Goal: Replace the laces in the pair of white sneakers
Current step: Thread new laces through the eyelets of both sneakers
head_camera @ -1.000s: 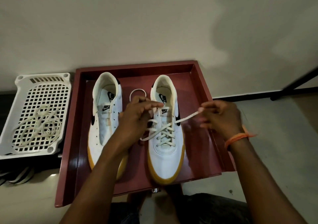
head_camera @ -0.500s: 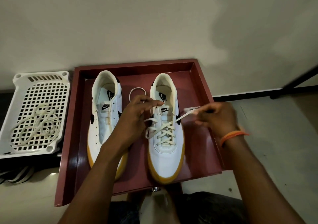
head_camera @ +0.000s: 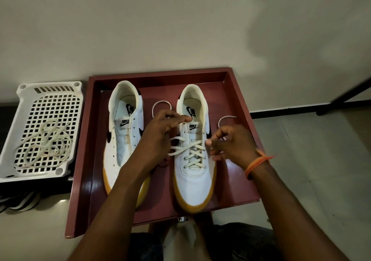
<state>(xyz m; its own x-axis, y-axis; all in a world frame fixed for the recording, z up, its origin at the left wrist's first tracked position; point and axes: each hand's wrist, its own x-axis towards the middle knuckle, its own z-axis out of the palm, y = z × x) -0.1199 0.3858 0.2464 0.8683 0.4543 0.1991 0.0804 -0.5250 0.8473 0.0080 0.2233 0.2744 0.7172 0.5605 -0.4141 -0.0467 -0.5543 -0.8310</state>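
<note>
Pinching lace [head_camera: 188, 150] ends over right sneaker [head_camera: 193, 172]: left hand [head_camera: 158, 138]; right hand [head_camera: 230, 142] fingers curled.

"NIKE" on both sneaker tongues [head_camera: 125, 122]

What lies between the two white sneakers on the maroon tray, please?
In the head view, the left hand reaches between the sneakers, and a loop of cream lace rests on the tray beyond it.

White basket [head_camera: 79, 92] left of red tray [head_camera: 160, 75]; black bar [head_camera: 349, 94] right.
</note>
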